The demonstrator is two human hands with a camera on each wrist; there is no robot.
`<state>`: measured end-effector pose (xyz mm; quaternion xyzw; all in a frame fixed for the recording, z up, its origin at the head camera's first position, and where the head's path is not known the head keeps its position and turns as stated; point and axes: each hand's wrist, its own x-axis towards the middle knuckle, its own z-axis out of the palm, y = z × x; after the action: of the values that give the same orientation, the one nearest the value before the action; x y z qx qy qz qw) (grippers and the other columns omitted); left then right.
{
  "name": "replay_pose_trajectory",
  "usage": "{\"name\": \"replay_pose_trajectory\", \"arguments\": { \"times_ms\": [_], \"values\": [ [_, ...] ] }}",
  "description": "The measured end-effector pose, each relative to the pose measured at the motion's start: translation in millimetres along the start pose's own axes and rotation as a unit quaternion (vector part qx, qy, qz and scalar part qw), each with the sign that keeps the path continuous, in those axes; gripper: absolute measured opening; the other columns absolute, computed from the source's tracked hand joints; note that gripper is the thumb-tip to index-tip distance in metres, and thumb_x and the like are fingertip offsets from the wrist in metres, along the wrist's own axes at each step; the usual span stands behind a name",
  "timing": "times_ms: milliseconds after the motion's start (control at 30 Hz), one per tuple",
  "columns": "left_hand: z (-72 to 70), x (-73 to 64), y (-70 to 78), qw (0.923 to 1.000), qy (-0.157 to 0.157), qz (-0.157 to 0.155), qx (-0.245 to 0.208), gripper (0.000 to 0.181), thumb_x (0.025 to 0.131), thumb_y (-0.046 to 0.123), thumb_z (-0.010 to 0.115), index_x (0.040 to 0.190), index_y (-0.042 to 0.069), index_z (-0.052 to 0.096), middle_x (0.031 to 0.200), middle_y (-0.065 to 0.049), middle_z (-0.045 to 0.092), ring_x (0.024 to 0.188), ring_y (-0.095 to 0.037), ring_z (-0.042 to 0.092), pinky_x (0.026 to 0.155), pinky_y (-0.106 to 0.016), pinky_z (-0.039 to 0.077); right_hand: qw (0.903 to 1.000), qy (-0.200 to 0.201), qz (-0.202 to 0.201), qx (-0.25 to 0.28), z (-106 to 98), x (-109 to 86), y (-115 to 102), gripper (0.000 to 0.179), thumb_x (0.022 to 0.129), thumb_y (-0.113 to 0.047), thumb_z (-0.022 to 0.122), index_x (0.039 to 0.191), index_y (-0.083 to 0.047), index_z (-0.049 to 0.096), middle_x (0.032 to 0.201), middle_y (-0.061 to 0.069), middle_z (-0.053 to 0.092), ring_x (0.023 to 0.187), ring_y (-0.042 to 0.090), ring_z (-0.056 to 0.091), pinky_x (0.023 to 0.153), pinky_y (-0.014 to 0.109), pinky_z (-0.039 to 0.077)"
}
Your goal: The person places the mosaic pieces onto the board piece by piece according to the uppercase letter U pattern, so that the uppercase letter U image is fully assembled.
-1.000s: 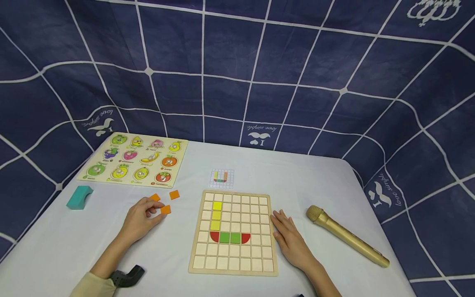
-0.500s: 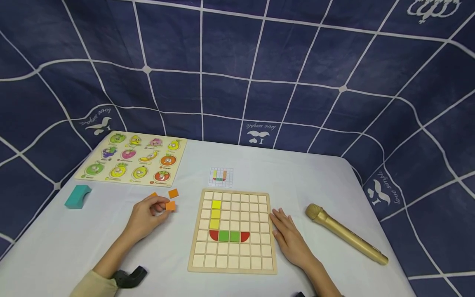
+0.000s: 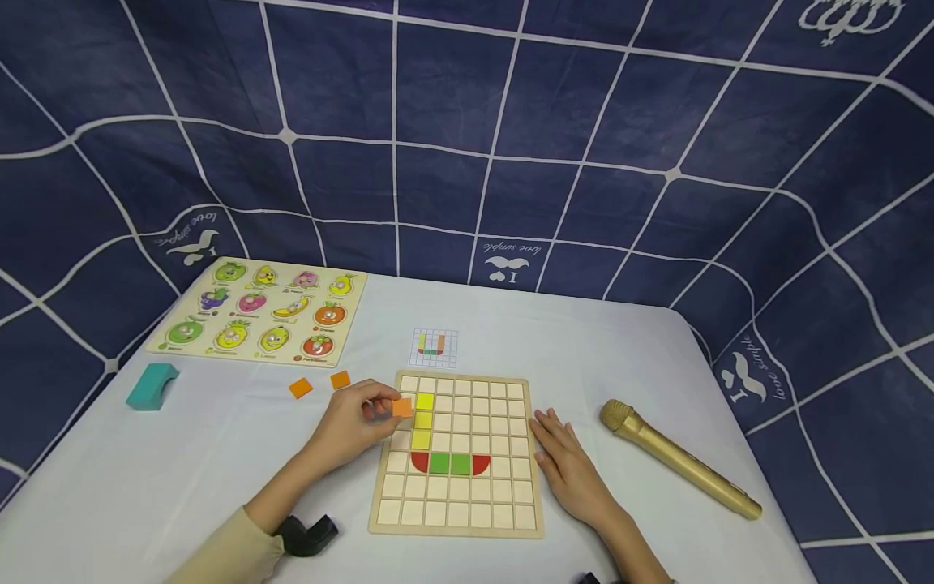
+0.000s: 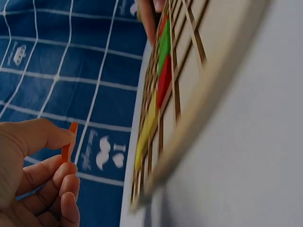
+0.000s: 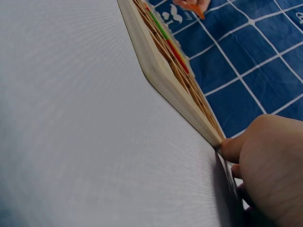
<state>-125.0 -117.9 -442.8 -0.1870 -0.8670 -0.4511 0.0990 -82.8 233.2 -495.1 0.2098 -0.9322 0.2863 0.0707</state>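
Observation:
My left hand (image 3: pixel 355 423) pinches an orange square tile (image 3: pixel 402 407) between thumb and fingertips. In the left wrist view the tile (image 4: pixel 69 142) is seen edge-on, raised above the table. The hand is over the left edge of a wooden grid board (image 3: pixel 447 514). Set in the board are a column of yellow tiles (image 3: pixel 423 420), two green tiles (image 3: pixel 449 463) and a red quarter-round piece (image 3: pixel 481 464) at each end of the green ones. My right hand (image 3: pixel 573 470) lies with fingers extended along the board's right edge, its thumb (image 5: pixel 231 150) touching the rim in the right wrist view.
Two orange tiles (image 3: pixel 301 388) lie left of the board. A small pattern card (image 3: pixel 434 348) lies behind it. A fruit puzzle board (image 3: pixel 259 312) and a teal arched block (image 3: pixel 152 387) are at left. A gold microphone (image 3: pixel 682 460) lies at right.
My left hand has lifted the orange tile from beside the other two and carried it right, to the board's left edge. My right hand has stayed in place.

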Motion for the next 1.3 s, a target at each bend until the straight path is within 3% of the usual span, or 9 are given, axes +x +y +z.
{"name": "replay_pose_trajectory", "arguments": {
  "times_ms": [300,633,833,1300],
  "values": [
    [48.0,15.7,32.2,0.9948,-0.082,0.02,-0.057,0.022,0.068,0.006,0.078,0.086,0.008,0.067,0.072,0.004,0.056,0.064,-0.01,0.053,0.056,-0.022,0.046,1.0,-0.002,0.0,0.001,-1.2,0.4,-1.5,0.045,0.092,-0.009,0.055,0.135,-0.001,0.044,0.145,0.009,0.034,0.136,0.025,0.022,0.108,0.044,0.015],
    [81.9,22.5,40.7,0.9901,-0.135,0.011,-0.038,0.019,0.067,0.009,0.077,0.083,0.007,0.066,0.07,0.004,0.055,0.064,-0.009,0.051,0.059,-0.021,0.045,1.0,-0.001,0.004,0.001,-2.1,0.9,-2.6,0.045,0.091,-0.009,0.055,0.135,-0.001,0.044,0.145,0.009,0.034,0.136,0.024,0.022,0.108,0.042,0.014],
    [91.5,23.2,39.8,0.988,-0.152,0.012,-0.024,0.02,0.067,0.011,0.08,0.081,0.007,0.066,0.067,0.003,0.055,0.06,-0.005,0.047,0.059,-0.02,0.043,1.0,0.001,0.002,0.0,-1.5,0.8,-2.1,0.045,0.091,-0.01,0.055,0.135,-0.001,0.045,0.145,0.008,0.034,0.136,0.024,0.022,0.108,0.042,0.014],
    [96.9,23.9,38.5,0.9838,-0.177,0.01,0.025,0.018,0.067,0.012,0.079,0.079,0.007,0.066,0.064,0.006,0.053,0.059,-0.005,0.046,0.058,-0.02,0.041,1.0,0.002,0.002,0.003,-1.8,1.0,-2.6,0.045,0.091,-0.008,0.056,0.134,0.0,0.045,0.144,0.01,0.035,0.136,0.025,0.023,0.108,0.044,0.014]
  ]
}}
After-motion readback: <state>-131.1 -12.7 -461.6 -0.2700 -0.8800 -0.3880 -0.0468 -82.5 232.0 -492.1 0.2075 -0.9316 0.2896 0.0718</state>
